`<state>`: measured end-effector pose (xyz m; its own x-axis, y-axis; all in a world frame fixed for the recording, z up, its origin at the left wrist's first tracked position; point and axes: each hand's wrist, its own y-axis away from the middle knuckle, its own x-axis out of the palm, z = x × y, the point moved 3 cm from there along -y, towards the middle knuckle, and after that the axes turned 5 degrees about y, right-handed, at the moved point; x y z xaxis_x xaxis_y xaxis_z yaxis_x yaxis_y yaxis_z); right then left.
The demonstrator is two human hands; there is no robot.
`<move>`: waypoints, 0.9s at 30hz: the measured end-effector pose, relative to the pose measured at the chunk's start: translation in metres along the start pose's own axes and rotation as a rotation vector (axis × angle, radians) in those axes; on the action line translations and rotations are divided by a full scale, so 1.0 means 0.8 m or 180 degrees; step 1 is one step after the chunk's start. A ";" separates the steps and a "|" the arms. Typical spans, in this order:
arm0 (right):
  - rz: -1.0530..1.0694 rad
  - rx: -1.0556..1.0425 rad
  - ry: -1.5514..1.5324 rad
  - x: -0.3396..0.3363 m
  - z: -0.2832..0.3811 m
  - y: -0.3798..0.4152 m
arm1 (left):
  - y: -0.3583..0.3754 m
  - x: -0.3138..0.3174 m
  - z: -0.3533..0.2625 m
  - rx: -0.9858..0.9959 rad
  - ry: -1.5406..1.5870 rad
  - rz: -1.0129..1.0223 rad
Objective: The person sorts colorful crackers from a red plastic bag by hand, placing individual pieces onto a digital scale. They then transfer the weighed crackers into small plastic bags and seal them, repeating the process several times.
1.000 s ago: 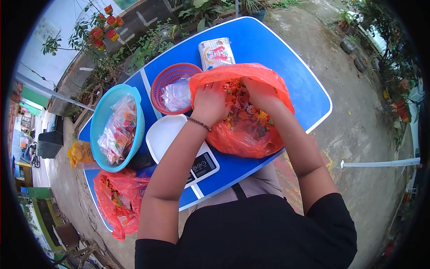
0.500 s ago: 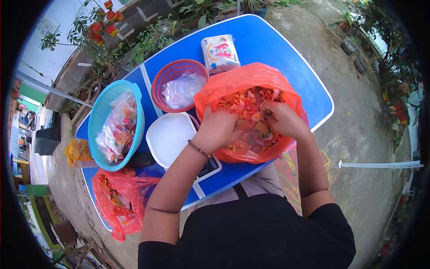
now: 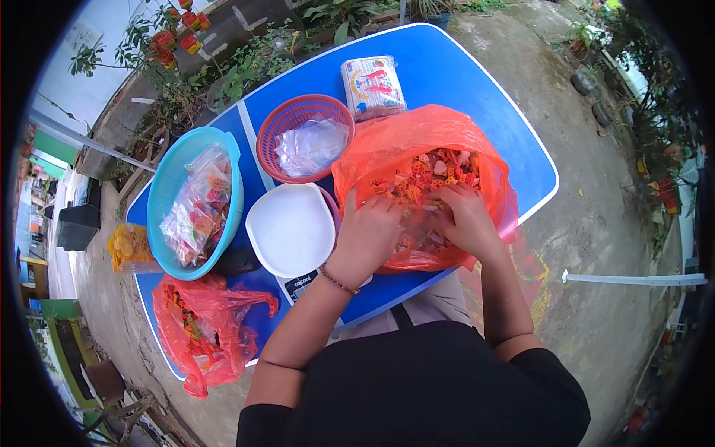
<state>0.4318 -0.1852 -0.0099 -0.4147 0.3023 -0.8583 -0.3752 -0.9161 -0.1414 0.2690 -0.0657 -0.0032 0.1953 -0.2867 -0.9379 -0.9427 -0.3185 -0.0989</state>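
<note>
The left hand (image 3: 370,229) and right hand (image 3: 467,217) curl over small orange and red pieces (image 3: 436,175) in an open, translucent red plastic bag (image 3: 424,130); whether either grips any, I cannot tell. The bag sits on a white-edged blue table (image 3: 477,82), beside a rounded white plastic tray (image 3: 290,229), nearer than a round red plastic basket (image 3: 277,123)
</note>
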 end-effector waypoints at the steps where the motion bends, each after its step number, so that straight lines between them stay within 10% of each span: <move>1: 0.0102 0.0086 -0.0097 -0.005 0.000 0.002 | 0.001 -0.001 0.001 0.0001 0.0001 -0.0004; 10: -0.1097 0.0172 0.0742 -0.021 0.002 0.003 | -0.009 -0.002 0.003 -0.0148 -0.0271 -0.0013; 27: -0.0328 0.0125 0.0190 0.038 0.009 -0.030 | -0.008 0.005 0.002 -0.0010 0.0142 -0.0410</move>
<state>0.4219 -0.1523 -0.0290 -0.3225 0.3771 -0.8682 -0.4459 -0.8696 -0.2120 0.2755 -0.0632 -0.0073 0.3266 -0.2830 -0.9018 -0.9082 -0.3581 -0.2166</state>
